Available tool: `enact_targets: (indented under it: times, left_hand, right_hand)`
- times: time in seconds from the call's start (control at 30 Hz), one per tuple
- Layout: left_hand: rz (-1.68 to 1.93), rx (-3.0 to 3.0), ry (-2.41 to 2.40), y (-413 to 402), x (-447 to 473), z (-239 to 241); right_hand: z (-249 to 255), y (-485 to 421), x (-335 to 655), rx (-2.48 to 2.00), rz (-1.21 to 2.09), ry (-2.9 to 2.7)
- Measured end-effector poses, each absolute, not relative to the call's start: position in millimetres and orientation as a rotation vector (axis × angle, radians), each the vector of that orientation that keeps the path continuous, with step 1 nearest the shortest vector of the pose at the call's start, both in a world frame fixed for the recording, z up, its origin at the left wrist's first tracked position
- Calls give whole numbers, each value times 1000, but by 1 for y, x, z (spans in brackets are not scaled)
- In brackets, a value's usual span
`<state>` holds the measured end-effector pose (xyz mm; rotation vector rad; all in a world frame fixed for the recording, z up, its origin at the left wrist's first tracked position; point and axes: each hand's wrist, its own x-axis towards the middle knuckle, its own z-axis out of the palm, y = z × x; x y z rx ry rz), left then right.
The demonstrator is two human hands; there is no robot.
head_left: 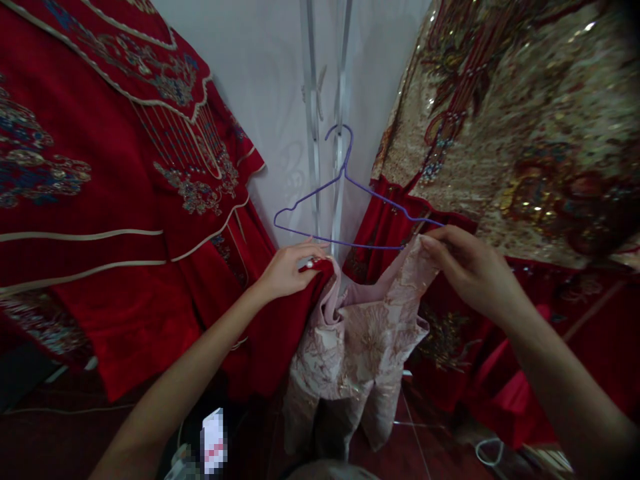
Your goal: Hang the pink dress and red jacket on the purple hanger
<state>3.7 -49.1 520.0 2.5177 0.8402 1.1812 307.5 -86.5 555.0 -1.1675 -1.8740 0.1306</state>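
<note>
A purple wire hanger (350, 200) hangs from a clear upright rail (325, 100) against the white wall. Below it hangs a pale pink embroidered garment (355, 340). My left hand (290, 270) pinches the garment's left shoulder edge just under the hanger's bottom wire. My right hand (470, 267) is closed on the garment's right shoulder, at the hanger's right arm. Both hands hold the fabric up against the hanger.
A red embroidered robe (100, 200) hangs close on the left. A gold and red sequinned robe (525, 133) hangs close on the right. Dark red floor tiles, a white cable (490, 453) and a blurred small object (214, 443) lie below.
</note>
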Motion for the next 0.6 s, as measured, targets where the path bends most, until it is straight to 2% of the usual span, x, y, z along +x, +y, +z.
enact_targets:
  times: [0.27, 0.6]
  left_hand:
    - [1230, 2551, 841, 15, 67, 493]
    - [1254, 2574, 824, -12, 39, 492]
  right_hand:
    - [560, -91, 325, -1248, -54, -1712]
    - [548, -74, 392, -1617, -302, -1378]
